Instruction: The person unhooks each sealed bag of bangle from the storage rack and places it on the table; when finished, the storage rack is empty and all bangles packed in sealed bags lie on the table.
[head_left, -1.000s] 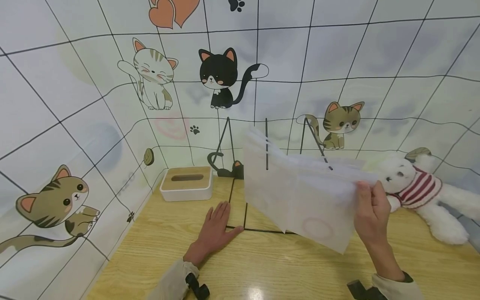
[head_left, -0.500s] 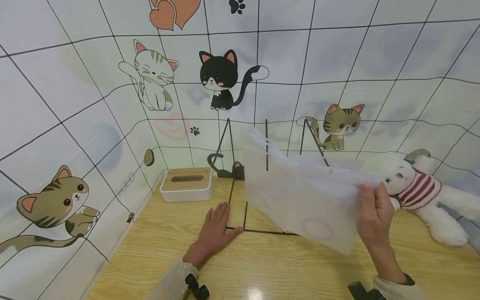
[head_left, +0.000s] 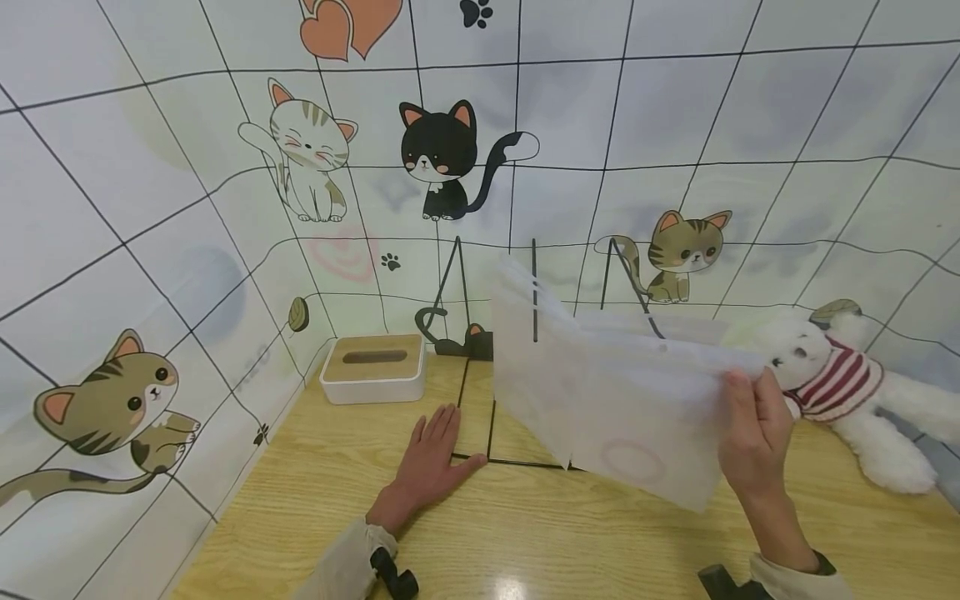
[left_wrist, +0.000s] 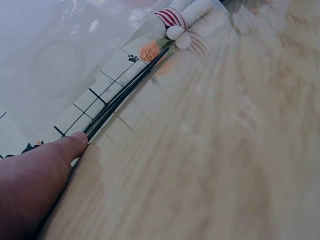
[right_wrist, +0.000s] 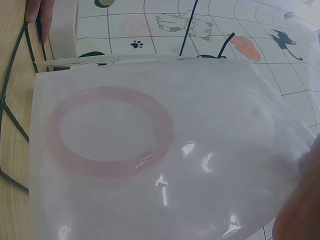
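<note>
My left hand (head_left: pixel 429 467) lies flat on the table with its fingers extended. Its thumb reaches the front left corner of a black wire rack (head_left: pixel 525 462) with upright triangular dividers. In the left wrist view the thumb touches the rack's bottom wire (left_wrist: pixel 117 106). My right hand (head_left: pixel 753 437) pinches the right upper edge of a limp, translucent white plastic sheet (head_left: pixel 652 408). This sheet hangs in front of the rack's right part, and a second panel stretches left among the dividers. A faint pink ring (right_wrist: pixel 167 130) shows on it; whether it is a bag or folder I cannot tell.
A white tissue box (head_left: pixel 372 389) with a wooden lid stands left of the rack. To the right a white plush toy (head_left: pixel 862 417) in a red-striped shirt leans at the wall. The cat-printed wall (head_left: pixel 570 108) closes off the back and left of the wooden table (head_left: pixel 600 542).
My right hand has shifted slightly right and a little down, drawing the plastic sheet with it. The left hand stays in place on the table.
</note>
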